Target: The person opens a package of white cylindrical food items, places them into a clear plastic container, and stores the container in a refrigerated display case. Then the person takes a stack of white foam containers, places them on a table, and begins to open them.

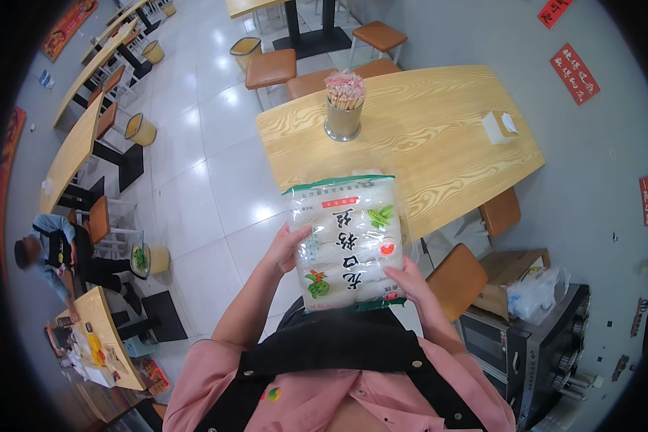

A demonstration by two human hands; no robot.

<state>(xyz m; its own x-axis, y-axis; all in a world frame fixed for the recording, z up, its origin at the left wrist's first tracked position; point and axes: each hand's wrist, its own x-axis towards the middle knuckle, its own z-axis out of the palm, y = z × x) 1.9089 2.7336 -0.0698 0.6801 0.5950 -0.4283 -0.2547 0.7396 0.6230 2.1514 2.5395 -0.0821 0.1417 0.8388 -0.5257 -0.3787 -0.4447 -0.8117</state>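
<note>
A clear plastic packet of white glass noodles (329, 256), green along its edges and bearing print, is held between my two hands in front of my body. My left hand (287, 247) grips its left side, the thumb lying over the front. On the lower right side my right hand (411, 279) holds it, thumb also on the front and fingers mostly hidden behind. Behind the packet, a translucent plastic edge (405, 216) shows over the near end of the wooden table (437, 119); most of it is hidden.
A metal cup of wrapped chopsticks (344, 116) and a tissue box (500, 128) stand on the table. Brown stools (458, 281) surround it. To the right are a metal oven (518, 345) and cardboard box (510, 281). A seated person (59, 243) is at far left, beside a bin (154, 260).
</note>
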